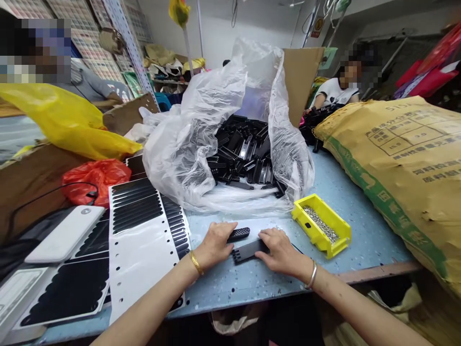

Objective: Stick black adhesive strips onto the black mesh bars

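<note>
My left hand [216, 242] pinches a small black plastic piece [240, 234] with a perforated, rounded end. Between the thumb and fingers of my right hand [281, 250] is a wider flat black plastic part [247, 253], its notched end pointing left. The two pieces are close together, low over the blue table [212, 288]. Just beyond my hands, a clear plastic bag [176, 163] lies open, with a heap of black plastic parts [245, 149] inside. Right of my right hand stands a yellow bin [336, 247] holding many small metal pieces [320, 223].
White sheets [140, 269] with black strips lie at left, beside a white power bank [66, 233] with a cable. Red [97, 180] and yellow [72, 120] plastic bags are behind them. A large tan sack [403, 158] leans at right. Two people sit across the table.
</note>
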Demonstrator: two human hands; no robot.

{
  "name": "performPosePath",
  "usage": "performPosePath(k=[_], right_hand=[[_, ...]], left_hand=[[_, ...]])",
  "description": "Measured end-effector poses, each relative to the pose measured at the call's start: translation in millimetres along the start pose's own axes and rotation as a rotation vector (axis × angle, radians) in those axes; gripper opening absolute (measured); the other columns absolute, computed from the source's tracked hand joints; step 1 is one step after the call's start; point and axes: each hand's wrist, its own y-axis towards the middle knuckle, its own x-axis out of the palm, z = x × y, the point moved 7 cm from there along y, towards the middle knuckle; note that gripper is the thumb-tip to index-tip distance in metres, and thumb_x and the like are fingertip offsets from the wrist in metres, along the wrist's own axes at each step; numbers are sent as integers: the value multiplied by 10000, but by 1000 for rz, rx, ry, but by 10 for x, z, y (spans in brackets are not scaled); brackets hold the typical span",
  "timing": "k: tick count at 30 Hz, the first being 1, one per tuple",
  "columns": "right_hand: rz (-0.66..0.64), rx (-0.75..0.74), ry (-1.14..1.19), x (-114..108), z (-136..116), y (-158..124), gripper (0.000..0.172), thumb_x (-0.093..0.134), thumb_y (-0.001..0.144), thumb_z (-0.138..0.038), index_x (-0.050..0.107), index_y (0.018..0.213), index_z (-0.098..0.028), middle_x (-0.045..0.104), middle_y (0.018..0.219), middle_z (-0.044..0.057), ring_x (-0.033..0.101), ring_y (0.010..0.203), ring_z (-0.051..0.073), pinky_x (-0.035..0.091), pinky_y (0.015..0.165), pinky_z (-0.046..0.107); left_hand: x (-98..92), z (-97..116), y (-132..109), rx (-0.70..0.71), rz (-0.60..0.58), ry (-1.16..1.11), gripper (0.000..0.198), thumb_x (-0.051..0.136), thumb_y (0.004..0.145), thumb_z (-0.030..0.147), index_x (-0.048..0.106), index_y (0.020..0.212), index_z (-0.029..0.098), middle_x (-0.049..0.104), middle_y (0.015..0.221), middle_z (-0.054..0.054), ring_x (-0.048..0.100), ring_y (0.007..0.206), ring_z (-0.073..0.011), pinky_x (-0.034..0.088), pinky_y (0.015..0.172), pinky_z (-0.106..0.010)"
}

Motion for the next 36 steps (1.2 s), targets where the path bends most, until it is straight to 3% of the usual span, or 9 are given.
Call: performPosePath(k=[4, 7, 10, 14, 19, 25, 29, 32, 36], right_hand=[[-70, -2, -108, 52, -72, -6, 145, 668, 813, -260, 606, 863, -139, 645, 922, 128, 562, 866, 264, 420, 783, 401], [-50, -64, -69, 143, -99, 17, 120, 673, 759, -170, 568, 817, -162, 620, 853, 88, 535, 778, 221, 406, 682, 330], [82, -147, -84, 142, -148, -28, 123, 570, 753, -57, 551, 787, -173, 590, 800, 82, 513, 756, 224, 394, 663, 334], [174, -230, -14, 10, -249, -261, 7, 591, 827, -170, 589, 827, -177, 616, 896, 119, 537, 885, 270, 416, 757, 392], [152, -112, 101, -183, -104, -403, 106, 640, 851, -294, 630, 817, -195, 650, 911, 112, 576, 865, 255, 430, 767, 390], [-144, -89, -97, 43, -90, -219, 244, 797, 710, -279, 635, 854, -166, 654, 941, 113, 581, 886, 283, 447, 760, 388], [-169, -3, -47, 116, -112, -50, 367, 843, 653, -321, 617, 883, -146, 652, 881, 100, 606, 804, 256, 441, 683, 340], [-127, 32, 91, 108, -83, 76, 469, 816, 660, -453, 616, 969, -163, 658, 874, 76, 616, 779, 241, 432, 669, 323], [-82, 36, 129, 113, -4, 81, 168, 702, 781, -305, 615, 854, -181, 646, 823, 51, 591, 746, 201, 411, 668, 299]], left_hand=[[-21, -131, -113, -79, -39, 104, 294, 511, 745, 81, 631, 997, 176, 693, 1035, -113, 626, 1022, -284, 431, 877, -427], [27, -155, -96, -121, -29, 136, 326, 448, 723, -3, 630, 929, 173, 699, 972, -105, 643, 979, -262, 446, 861, -408], [63, -58, -56, -102, 71, 164, 330, 431, 742, -20, 646, 916, 160, 680, 1112, -153, 623, 1078, -286, 450, 888, -427], [95, 91, -181, 15, 142, 117, 289, 527, 796, 104, 664, 1040, 175, 589, 1327, -162, 484, 1291, -357, 405, 986, -504], [-63, -101, -339, -104, 195, -7, 289, 557, 848, 228, 635, 1127, 220, 659, 1235, -121, 584, 1189, -288, 427, 984, -446], [55, -103, -162, -109, 18, 164, 236, 566, 837, 256, 611, 1046, 157, 555, 1358, -169, 442, 1310, -361, 387, 984, -512], [126, -104, -92, -159, 34, 58, 234, 552, 734, 114, 601, 957, 165, 684, 1030, -123, 620, 1025, -286, 455, 867, -406], [88, -108, -37, -153, 97, -1, 411, 500, 665, 30, 612, 1029, 184, 694, 914, -79, 639, 905, -249, 464, 850, -386], [36, -92, -18, -71, 74, -75, 434, 535, 691, 89, 653, 1096, 193, 712, 1005, -93, 638, 958, -266, 475, 888, -407]])
